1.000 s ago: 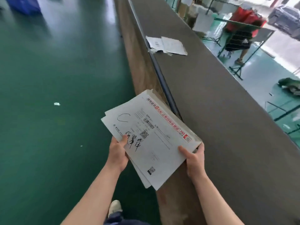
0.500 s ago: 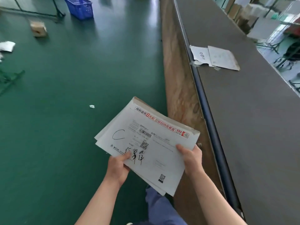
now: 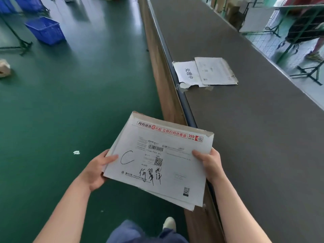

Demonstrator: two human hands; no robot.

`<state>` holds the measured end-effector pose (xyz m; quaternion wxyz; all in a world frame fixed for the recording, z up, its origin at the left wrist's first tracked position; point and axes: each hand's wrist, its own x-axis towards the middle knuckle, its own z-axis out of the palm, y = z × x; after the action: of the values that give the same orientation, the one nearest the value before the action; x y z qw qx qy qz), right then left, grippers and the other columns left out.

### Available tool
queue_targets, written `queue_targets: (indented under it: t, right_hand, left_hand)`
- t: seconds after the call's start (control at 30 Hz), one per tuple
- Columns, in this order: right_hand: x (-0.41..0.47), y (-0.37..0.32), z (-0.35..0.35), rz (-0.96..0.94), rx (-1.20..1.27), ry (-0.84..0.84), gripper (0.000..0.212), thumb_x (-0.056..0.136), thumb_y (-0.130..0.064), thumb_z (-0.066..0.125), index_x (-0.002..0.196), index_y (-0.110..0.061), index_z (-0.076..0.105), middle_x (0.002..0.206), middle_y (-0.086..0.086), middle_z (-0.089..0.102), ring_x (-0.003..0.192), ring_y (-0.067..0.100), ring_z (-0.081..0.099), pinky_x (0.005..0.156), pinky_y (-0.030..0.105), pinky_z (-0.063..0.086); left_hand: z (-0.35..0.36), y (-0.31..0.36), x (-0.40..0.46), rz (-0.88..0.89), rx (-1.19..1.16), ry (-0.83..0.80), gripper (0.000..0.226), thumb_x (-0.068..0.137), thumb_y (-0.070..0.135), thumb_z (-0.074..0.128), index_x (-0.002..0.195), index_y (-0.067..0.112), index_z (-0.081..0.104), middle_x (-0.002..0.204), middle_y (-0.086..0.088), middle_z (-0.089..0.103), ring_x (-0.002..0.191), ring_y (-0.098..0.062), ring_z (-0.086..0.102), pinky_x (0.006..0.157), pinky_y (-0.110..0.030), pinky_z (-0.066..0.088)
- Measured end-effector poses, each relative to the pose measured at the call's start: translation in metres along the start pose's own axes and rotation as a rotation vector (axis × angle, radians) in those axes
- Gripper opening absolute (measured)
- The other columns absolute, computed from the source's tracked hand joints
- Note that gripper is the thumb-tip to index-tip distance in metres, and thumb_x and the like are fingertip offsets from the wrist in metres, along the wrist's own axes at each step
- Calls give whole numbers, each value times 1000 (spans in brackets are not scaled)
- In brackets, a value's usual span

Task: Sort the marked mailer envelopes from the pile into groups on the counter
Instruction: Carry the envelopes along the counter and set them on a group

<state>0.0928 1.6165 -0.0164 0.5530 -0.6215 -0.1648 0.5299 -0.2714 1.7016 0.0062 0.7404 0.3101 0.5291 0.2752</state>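
I carry a stack of white mailer envelopes (image 3: pixel 157 160) in front of me, beside the long grey counter (image 3: pixel 254 137). The top envelope bears a red banner, a barcode, a handwritten "C" and black handwriting. My left hand (image 3: pixel 96 170) grips the stack's left edge, thumb on top. My right hand (image 3: pixel 209 163) grips the right edge the same way. Farther along the counter lie a white paper sign (image 3: pixel 186 73) with black characters and one mailer envelope (image 3: pixel 214 71) partly overlapping it.
The counter has a blue-grey front rail (image 3: pixel 184 100) above a wooden side panel (image 3: pixel 163 81). A blue basket (image 3: pixel 46 30) stands on the green floor at the left, with a paper scrap (image 3: pixel 76 152) nearer. Green metal racks (image 3: pixel 301 32) and a person's leg are beyond the counter.
I have walked forward along the counter; the sign and envelope on it are now much closer. Both hands still hold the stack, now squared more toward me.
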Motion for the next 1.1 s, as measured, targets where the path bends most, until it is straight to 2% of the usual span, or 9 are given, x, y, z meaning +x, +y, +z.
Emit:
queue_targets:
  t: [0.1,0.17,0.3,0.37,0.47,0.63,0.87,1.0,1.1]
  right_hand:
    - [57,-19,25,1,56,-7,33,89,7,68,121,2,64,112,24,74,98,46,73,85,59,60]
    - [77,-27,33,7,88,-35,33,94,-1,65,126,-1,62,116,23,73,103,46,71,88,59,59]
    - [142,-46,77,74,12,-123,31,95,-15,64,124,-5,64,116,19,75,100,37,74,79,44,64]
    - [176,-53,108,79,-69,-133,27,96,-13,65,120,-3,67,112,17,77,95,31,76,76,37,63]
    - [229,-73,155,69,-161,-27,26,96,-14,68,117,0,69,104,13,79,89,26,77,77,35,63]
    - [293,-127,190,24,-172,179,20,95,-15,72,111,-3,72,101,12,79,97,34,75,93,50,59]
    - [323,-163,162,18,107,441,18,97,-12,68,112,-3,70,105,15,78,95,34,75,88,48,59]
    - [347,-172,114,-92,263,652,8,100,-14,65,108,-13,68,112,11,76,97,29,72,90,45,60]
    - [374,-189,78,-195,452,796,11,102,-14,64,110,-21,66,114,3,74,91,18,73,77,34,64]
  left_hand:
    - [2,30,50,-24,128,32,35,97,3,62,131,15,60,117,-14,75,92,-30,75,63,-41,63]
    - [5,37,71,48,135,132,31,101,-2,55,125,16,63,112,-12,76,86,-27,74,57,-37,60]
    - [-7,80,148,211,-24,218,34,102,-5,50,119,21,65,110,-7,76,100,-29,71,80,-42,58]
    - [-15,107,188,249,-68,238,34,102,-4,50,116,23,66,107,-3,77,100,-28,71,79,-41,58]
    - [-27,162,244,228,-71,213,34,102,-2,50,116,24,66,109,-5,76,99,-28,71,73,-40,58]
    - [-18,242,325,171,-46,117,25,103,4,54,117,21,64,107,-6,76,91,-27,72,54,-35,59]
    - [42,290,408,113,56,-62,16,107,16,50,115,17,64,105,-7,77,90,-28,74,61,-41,63]
    - [98,308,450,135,146,-90,17,109,18,47,114,17,63,106,-7,75,91,-29,71,60,-42,61]
    - [128,331,475,172,220,-94,20,110,17,46,112,21,65,104,-3,75,94,-29,69,73,-48,60]
